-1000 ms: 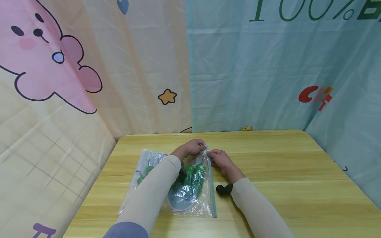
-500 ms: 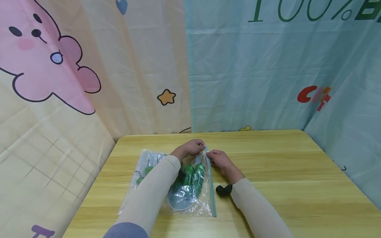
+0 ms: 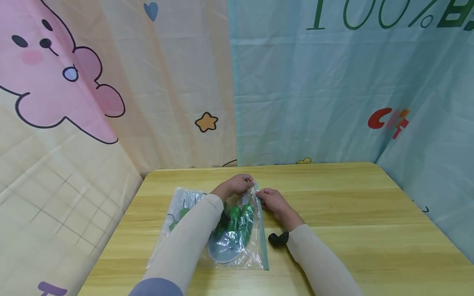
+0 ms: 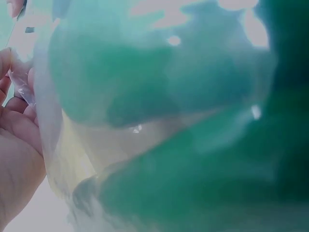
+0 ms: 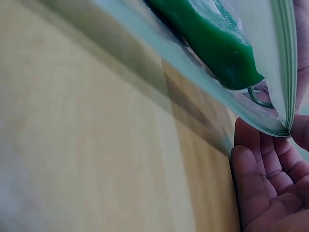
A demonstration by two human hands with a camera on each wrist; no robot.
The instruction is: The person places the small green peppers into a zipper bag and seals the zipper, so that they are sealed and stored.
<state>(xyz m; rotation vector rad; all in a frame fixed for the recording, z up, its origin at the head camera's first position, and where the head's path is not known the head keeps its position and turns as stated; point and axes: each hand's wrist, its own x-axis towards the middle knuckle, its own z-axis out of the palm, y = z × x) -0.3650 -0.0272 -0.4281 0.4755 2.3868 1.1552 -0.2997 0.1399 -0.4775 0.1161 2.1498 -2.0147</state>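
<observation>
A clear zip bag (image 3: 255, 257) lies flat on the table, its pale green zipper strip (image 3: 264, 246) along the right side. Through the plastic show long green peppers (image 3: 246, 224), smaller green rounded vegetables with stems (image 3: 184, 212) and a translucent round dish or lid (image 3: 223, 251). At the bag's far right corner my left hand (image 3: 238, 185) pinches the plastic. Just right of it, my right hand (image 3: 275, 201) pinches the zipper edge between thumb and fingers. The right wrist view shows the strips apart beside a green pepper (image 5: 222, 53), meeting at the right fingertips.
The wooden table (image 3: 352, 222) reaches well beyond the bag to the right. Printed curtains (image 3: 177, 82) stand behind it and at both sides. A black wrist device (image 3: 278, 239) sits by the right sleeve, and my left forearm (image 3: 185, 242) covers part of the bag.
The head view shifts very slightly. Both hands keep their hold at the bag's far right corner, with no clear movement of the bag.
</observation>
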